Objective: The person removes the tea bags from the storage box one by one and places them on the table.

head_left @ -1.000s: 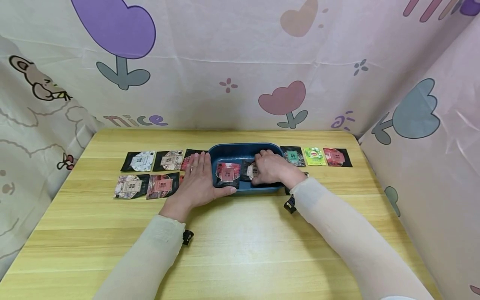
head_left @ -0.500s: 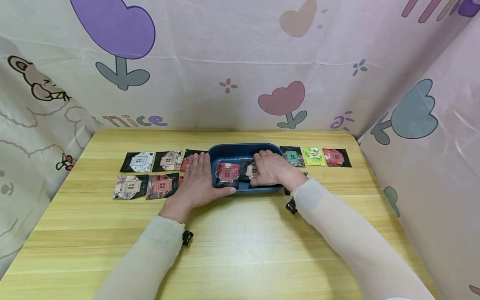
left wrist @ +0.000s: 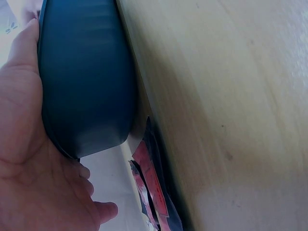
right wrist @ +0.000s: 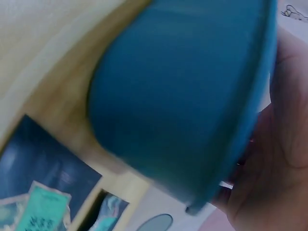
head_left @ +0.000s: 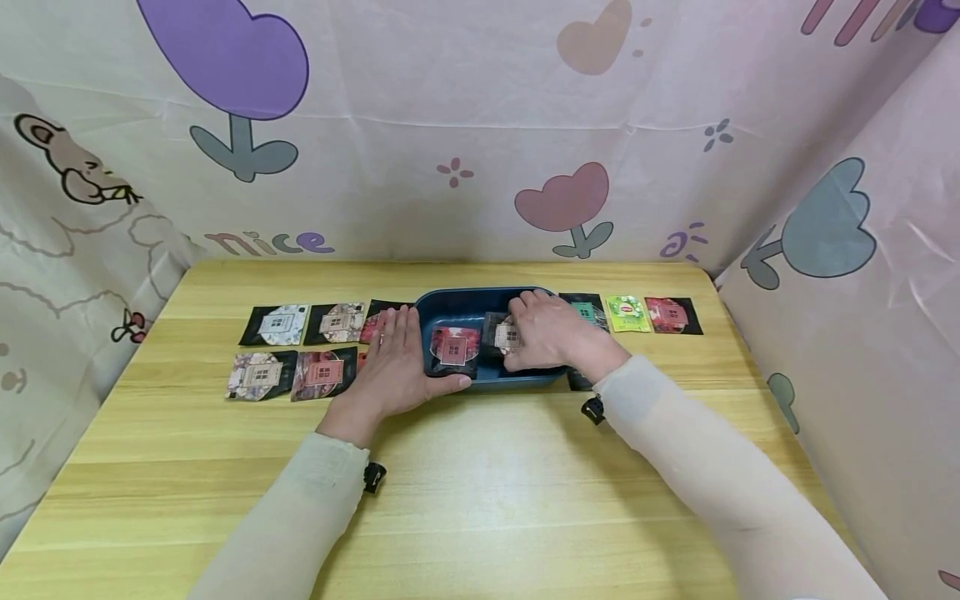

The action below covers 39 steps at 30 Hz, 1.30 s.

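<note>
A dark blue oblong plastic tub (head_left: 457, 305) stands near the back of the table. My left hand (head_left: 390, 367) rests at its left end, fingers straight and thumb along the front rim. Inside the tub, a red-and-black tea bag packet (head_left: 453, 348) lies at the left. My right hand (head_left: 553, 335) reaches in from the right and pinches the right side of a black tea bag packet (head_left: 501, 335) with a beige label. The hand covers that packet's right part. In the right wrist view, the tub wall (right wrist: 178, 96) hides the fingertips.
Left of the tub, tea bag packets (head_left: 274, 325) lie in two rows, the nearest ones partly under my left hand. To the right lie a green-labelled packet (head_left: 588, 310), a yellow-green one (head_left: 628, 313) and a red-and-black one (head_left: 673, 316). A printed curtain (head_left: 420, 208) hangs behind the table.
My right hand has shifted slightly up and to the right. The black packet's back edge has risen a little with it. My left hand has stayed in place.
</note>
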Tool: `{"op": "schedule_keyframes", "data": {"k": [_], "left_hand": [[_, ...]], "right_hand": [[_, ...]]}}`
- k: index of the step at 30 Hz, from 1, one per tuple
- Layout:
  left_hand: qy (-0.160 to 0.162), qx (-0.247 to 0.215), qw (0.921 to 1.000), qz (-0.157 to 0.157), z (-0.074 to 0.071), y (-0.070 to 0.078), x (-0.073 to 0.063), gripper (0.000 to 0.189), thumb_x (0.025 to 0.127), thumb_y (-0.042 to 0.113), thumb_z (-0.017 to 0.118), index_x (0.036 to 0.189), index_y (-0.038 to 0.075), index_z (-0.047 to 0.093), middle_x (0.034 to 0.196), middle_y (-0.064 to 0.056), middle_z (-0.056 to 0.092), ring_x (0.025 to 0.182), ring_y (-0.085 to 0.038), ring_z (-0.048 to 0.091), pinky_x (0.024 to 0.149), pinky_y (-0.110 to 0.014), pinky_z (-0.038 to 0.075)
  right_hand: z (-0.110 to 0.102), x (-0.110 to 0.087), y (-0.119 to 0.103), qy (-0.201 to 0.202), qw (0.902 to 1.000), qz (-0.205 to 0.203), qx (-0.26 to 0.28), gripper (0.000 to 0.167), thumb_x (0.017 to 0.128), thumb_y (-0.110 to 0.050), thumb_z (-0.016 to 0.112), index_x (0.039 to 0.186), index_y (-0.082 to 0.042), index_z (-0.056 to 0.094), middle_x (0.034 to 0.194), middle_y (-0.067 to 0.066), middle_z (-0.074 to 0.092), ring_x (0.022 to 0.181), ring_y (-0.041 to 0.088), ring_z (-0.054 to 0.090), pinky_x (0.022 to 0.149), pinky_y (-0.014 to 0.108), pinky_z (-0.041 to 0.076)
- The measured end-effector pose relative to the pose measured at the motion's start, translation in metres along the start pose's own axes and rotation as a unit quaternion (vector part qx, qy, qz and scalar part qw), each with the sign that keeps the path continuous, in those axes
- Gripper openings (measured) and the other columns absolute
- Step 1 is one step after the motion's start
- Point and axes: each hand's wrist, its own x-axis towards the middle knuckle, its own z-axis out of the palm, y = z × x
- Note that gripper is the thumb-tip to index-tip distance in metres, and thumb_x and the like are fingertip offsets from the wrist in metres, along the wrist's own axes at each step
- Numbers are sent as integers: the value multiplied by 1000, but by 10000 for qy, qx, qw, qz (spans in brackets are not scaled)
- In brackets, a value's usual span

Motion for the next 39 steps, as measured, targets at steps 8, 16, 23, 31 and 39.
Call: {"op": "schedule_keyframes", "data": {"k": [8,16,23,31,39], "left_hand": [[-30,-22,10000,-26,0,-1,0,143,80,93,57,167,2,-10,176,-20,-10,163,-40,-14,131,-61,1],[-44,-9,10000,-2,0,-2,0,143,79,94,55,167,2,-10,177,-20,-10,163,-40,-13,131,-61,1],[-40,-6,10000,4,0,-2,0,143,80,94,55,167,2,-10,177,-20,-10,163,-40,-13,131,-62,1],[-7,-7,10000,0,0,-2,0,144,78,96,54,167,2,-10,177,-20,-10,163,-41,-11,131,-62,2],[-12,-54,10000,6,1,-2,0,142,80,92,57,167,1,-9,177,-21,-9,163,-40,-12,131,-62,1]], "right_hand": [[-17,-16,10,328,9991,-41,255,71,77,-57,73,123,-6,57,111,7,57,102,27,51,92,43,51],[-42,-43,34,752,9965,-8,357,71,74,-51,75,125,-5,59,110,8,60,99,26,54,86,42,50],[-43,-74,66,821,9964,150,138,63,73,-46,76,120,-6,60,104,7,60,93,25,54,83,44,50],[-20,-102,102,479,9963,477,-526,65,76,-52,77,116,-4,62,106,11,64,102,32,59,91,59,49],[7,-120,124,-26,9918,578,-1138,78,80,-57,76,126,4,61,143,30,60,134,51,55,108,75,39]]}}
